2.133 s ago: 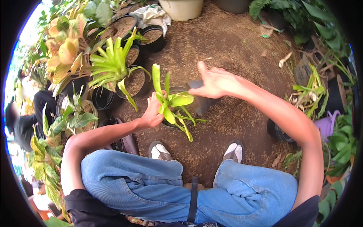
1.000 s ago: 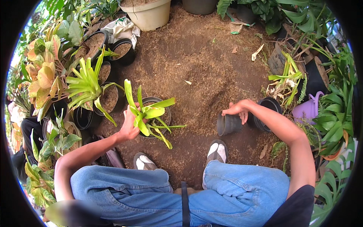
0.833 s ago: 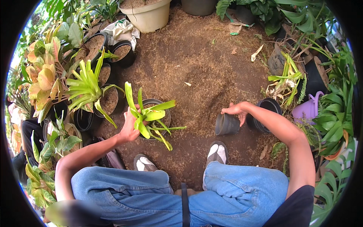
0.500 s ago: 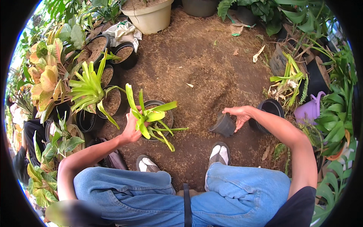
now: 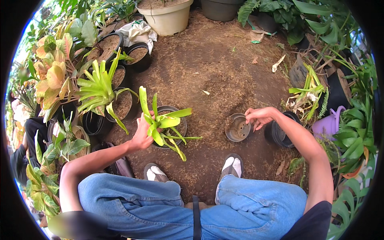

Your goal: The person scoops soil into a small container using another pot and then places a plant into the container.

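Note:
My left hand (image 5: 143,133) is closed round the base of a bright green strap-leaved plant (image 5: 162,121), whose leaves hide some of the fingers. Behind and below that plant stands a dark round pot (image 5: 183,127), partly covered by the leaves. To the right, my right hand (image 5: 262,116) pinches the rim of a small dark plastic pot (image 5: 239,129). Its mouth faces up toward me, showing drain holes in the bottom and soil smears on the wall. Beside my right forearm sit black nested pots (image 5: 276,134), partly hidden by the arm.
Another strap-leaved plant (image 5: 97,89) leans among black soil-filled pots at the left. A cream pot (image 5: 166,20) stands at the far side. Pulled leaves (image 5: 308,91) and a purple bucket (image 5: 326,123) lie to the right. My feet rest on the brown soil floor (image 5: 208,160).
The small pot in my right hand has turned from side-on to showing its inside. My left hand keeps hold of the plant. The whole view has shifted slightly.

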Available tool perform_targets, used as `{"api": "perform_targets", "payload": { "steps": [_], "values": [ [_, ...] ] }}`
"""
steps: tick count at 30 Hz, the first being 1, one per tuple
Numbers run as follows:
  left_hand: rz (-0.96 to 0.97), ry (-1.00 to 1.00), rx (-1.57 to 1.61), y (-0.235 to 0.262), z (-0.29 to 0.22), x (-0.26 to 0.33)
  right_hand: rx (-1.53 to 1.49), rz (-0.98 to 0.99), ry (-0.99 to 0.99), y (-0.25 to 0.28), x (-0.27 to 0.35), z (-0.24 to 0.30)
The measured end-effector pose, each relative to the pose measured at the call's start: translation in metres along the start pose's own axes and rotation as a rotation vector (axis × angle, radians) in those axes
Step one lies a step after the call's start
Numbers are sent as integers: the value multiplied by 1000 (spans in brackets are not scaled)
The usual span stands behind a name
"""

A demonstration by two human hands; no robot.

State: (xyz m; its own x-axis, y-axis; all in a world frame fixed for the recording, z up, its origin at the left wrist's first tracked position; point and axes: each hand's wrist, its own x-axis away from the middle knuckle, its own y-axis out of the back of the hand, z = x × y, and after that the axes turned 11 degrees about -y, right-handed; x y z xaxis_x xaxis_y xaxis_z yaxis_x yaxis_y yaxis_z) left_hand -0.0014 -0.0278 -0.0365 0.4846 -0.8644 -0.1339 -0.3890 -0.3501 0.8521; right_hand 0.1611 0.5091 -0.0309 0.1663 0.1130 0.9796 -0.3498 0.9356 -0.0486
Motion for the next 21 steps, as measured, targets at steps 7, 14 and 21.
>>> {"api": "perform_targets", "payload": {
  "steps": [7,14,21],
  "values": [
    [-49,8,33,7,-4,4,122,-16,137,-33,64,80],
    [-25,-4,41,4,3,7,536,-311,148,-89,108,162],
    [-6,19,42,8,-3,6,669,-438,256,-143,114,210]
  ]
}}
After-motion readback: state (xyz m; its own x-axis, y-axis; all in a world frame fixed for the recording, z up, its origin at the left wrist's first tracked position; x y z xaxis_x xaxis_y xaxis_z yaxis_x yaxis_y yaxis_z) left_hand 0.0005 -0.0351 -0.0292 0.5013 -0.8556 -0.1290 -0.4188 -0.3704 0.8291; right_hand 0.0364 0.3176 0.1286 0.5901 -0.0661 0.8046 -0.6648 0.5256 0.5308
